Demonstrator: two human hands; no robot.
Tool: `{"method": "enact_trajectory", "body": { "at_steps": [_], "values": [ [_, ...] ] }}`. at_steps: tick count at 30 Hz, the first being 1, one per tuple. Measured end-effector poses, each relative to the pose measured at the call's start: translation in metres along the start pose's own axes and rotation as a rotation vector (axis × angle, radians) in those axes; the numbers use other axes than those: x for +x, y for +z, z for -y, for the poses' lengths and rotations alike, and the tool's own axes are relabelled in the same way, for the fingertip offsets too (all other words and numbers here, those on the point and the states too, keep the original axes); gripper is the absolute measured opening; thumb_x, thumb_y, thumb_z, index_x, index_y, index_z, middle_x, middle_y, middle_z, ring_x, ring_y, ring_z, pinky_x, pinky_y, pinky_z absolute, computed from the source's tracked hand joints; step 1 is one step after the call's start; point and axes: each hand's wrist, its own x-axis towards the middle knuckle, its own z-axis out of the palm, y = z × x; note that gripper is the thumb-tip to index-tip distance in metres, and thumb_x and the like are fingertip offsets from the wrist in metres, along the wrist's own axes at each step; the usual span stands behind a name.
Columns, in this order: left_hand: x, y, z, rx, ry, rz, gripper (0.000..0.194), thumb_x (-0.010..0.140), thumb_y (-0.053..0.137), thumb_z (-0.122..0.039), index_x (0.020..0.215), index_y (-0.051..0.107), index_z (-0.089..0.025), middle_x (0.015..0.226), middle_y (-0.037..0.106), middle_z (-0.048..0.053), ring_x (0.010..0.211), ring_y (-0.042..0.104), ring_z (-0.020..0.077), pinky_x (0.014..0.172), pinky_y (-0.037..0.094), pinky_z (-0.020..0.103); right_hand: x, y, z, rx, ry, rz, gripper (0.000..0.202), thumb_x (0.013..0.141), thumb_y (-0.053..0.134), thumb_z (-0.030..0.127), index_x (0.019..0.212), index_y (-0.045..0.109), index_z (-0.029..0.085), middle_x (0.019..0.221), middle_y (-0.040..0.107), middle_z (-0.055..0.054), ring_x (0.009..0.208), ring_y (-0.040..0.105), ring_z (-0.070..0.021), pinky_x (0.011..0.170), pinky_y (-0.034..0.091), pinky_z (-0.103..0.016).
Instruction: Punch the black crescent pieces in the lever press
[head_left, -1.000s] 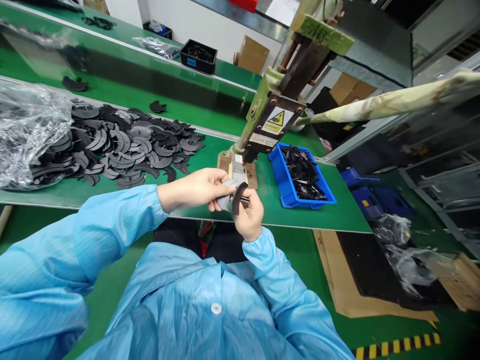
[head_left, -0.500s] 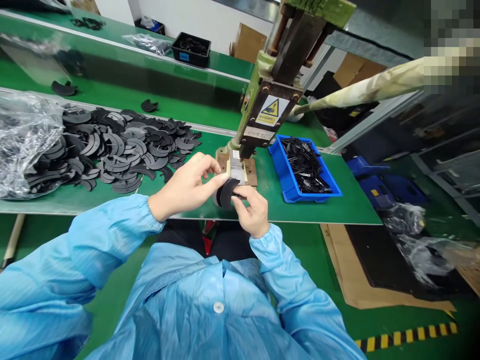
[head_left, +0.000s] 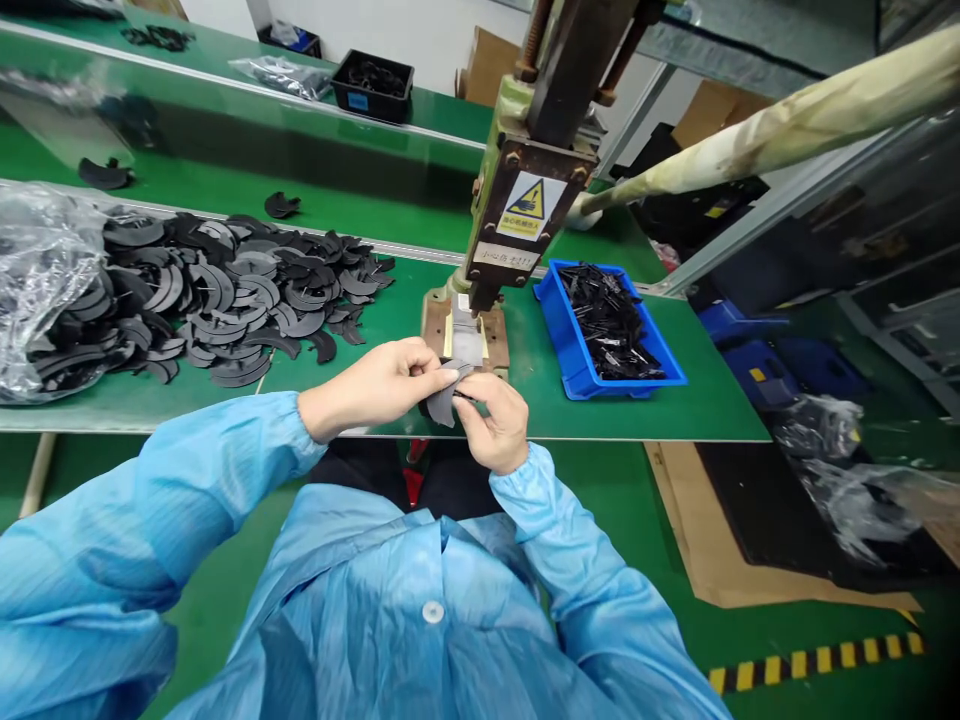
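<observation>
Between my two hands is a dark grey, crescent-shaped plastic part (head_left: pixel 443 402), held just in front of the press base. My left hand (head_left: pixel 382 385) pinches its upper left edge between thumb and curled fingers. With thumb and forefinger, my right hand (head_left: pixel 493 420) grips its right side; a small black piece shows at those fingertips, partly hidden. The hand press (head_left: pixel 517 210), bearing a yellow warning label, stands directly beyond my hands. Its metal fixture (head_left: pixel 469 345) sits on the brown base plate, with the ram above it.
A big heap of similar crescent parts (head_left: pixel 255 290) spreads left, beside a clear plastic bag (head_left: pixel 45 290). At right stands a blue bin (head_left: pixel 570 370) of thin black pieces. Behind runs a green conveyor (head_left: pixel 352 190); a black bin (head_left: pixel 373 105) stands beyond. A wrapped pole (head_left: pixel 750 140) slants at upper right.
The crescent part has turned in my hands and shows a lighter grey face. My left fingers have curled in closer around its edge. The view has shifted slightly.
</observation>
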Motion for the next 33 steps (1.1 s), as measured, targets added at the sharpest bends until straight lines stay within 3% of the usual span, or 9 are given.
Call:
{"method": "enact_trajectory", "body": {
  "at_steps": [6, 8, 11, 13, 19, 26, 28, 31, 33],
  "values": [
    [0.001, 0.003, 0.003, -0.316, -0.126, -0.011, 0.044, 0.085, 0.087, -0.056, 0.082, 0.062, -0.020, 0.076, 0.059, -0.002, 0.068, 0.054, 0.0114, 0.060, 0.043, 0.022, -0.008, 0.007, -0.003, 0.051, 0.085, -0.117, 0.014, 0.100, 0.067, 0.035, 0.111, 0.072, 0.029, 0.103, 0.081, -0.006, 0.100, 0.078, -0.0215, 0.091, 0.066, -0.042],
    [0.001, 0.005, 0.004, -0.446, -0.197, 0.084, 0.047, 0.083, 0.087, -0.061, 0.090, 0.064, -0.020, 0.076, 0.063, -0.002, 0.066, 0.058, 0.0117, 0.060, 0.049, 0.023, -0.007, 0.006, -0.005, 0.075, 0.108, -0.129, 0.014, 0.099, 0.068, 0.036, 0.110, 0.073, 0.029, 0.104, 0.080, -0.006, 0.101, 0.078, -0.0216, 0.092, 0.066, -0.042],
    [0.007, 0.003, 0.014, -0.516, -0.264, 0.219, 0.053, 0.083, 0.086, -0.066, 0.083, 0.063, -0.018, 0.065, 0.062, -0.001, 0.054, 0.057, 0.0102, 0.052, 0.048, 0.022, -0.007, -0.001, -0.014, 0.102, 0.154, -0.098, 0.018, 0.097, 0.072, 0.036, 0.114, 0.075, 0.029, 0.106, 0.079, -0.006, 0.102, 0.077, -0.0209, 0.094, 0.066, -0.041],
    [0.021, -0.002, 0.027, -0.498, -0.282, 0.108, 0.052, 0.084, 0.088, -0.062, 0.078, 0.061, -0.018, 0.061, 0.061, -0.002, 0.050, 0.055, 0.0084, 0.048, 0.044, 0.019, -0.011, -0.012, -0.026, 0.099, 0.214, -0.113, 0.027, 0.098, 0.071, 0.035, 0.124, 0.072, 0.028, 0.110, 0.077, -0.007, 0.102, 0.077, -0.0199, 0.095, 0.067, -0.041],
    [0.115, -0.043, 0.081, -0.520, -0.508, -0.347, 0.033, 0.096, 0.083, -0.033, 0.079, 0.059, -0.017, 0.061, 0.061, -0.001, 0.051, 0.059, 0.0083, 0.051, 0.051, 0.018, -0.036, -0.060, -0.081, -0.006, 0.420, -0.370, 0.032, 0.101, 0.066, 0.038, 0.129, 0.066, 0.023, 0.114, 0.073, -0.009, 0.103, 0.075, -0.0194, 0.096, 0.067, -0.043],
    [0.248, -0.074, 0.099, -0.490, -0.582, -0.558, 0.014, 0.103, 0.073, -0.014, 0.094, 0.062, -0.011, 0.071, 0.065, 0.002, 0.060, 0.063, 0.0069, 0.066, 0.058, 0.020, -0.053, -0.071, -0.098, -0.105, 0.500, -0.369, 0.027, 0.099, 0.068, 0.042, 0.118, 0.072, 0.024, 0.109, 0.075, -0.011, 0.097, 0.077, -0.0243, 0.086, 0.070, -0.047],
    [0.268, -0.073, 0.100, -0.501, -0.583, -0.579, 0.012, 0.107, 0.068, -0.019, 0.108, 0.066, -0.007, 0.089, 0.072, 0.007, 0.075, 0.070, 0.0096, 0.078, 0.061, 0.023, -0.055, -0.071, -0.098, -0.127, 0.502, -0.360, 0.025, 0.099, 0.066, 0.041, 0.118, 0.072, 0.025, 0.110, 0.074, -0.011, 0.096, 0.077, -0.0246, 0.085, 0.070, -0.048],
    [0.278, -0.070, 0.103, -0.516, -0.585, -0.570, 0.037, 0.106, 0.071, -0.036, 0.135, 0.067, -0.012, 0.130, 0.072, 0.014, 0.110, 0.074, 0.0227, 0.096, 0.064, 0.041, -0.055, -0.073, -0.098, -0.141, 0.494, -0.347, 0.022, 0.100, 0.065, 0.038, 0.118, 0.071, 0.026, 0.110, 0.073, -0.010, 0.093, 0.077, -0.0240, 0.084, 0.069, -0.048],
    [0.272, -0.069, 0.104, -0.512, -0.570, -0.562, 0.035, 0.104, 0.073, -0.032, 0.132, 0.068, -0.012, 0.132, 0.070, 0.016, 0.110, 0.074, 0.0238, 0.094, 0.065, 0.042, -0.053, -0.074, -0.097, -0.140, 0.478, -0.340, 0.021, 0.101, 0.063, 0.037, 0.118, 0.071, 0.026, 0.110, 0.072, -0.010, 0.091, 0.077, -0.0232, 0.082, 0.068, -0.046]
  ]
}}
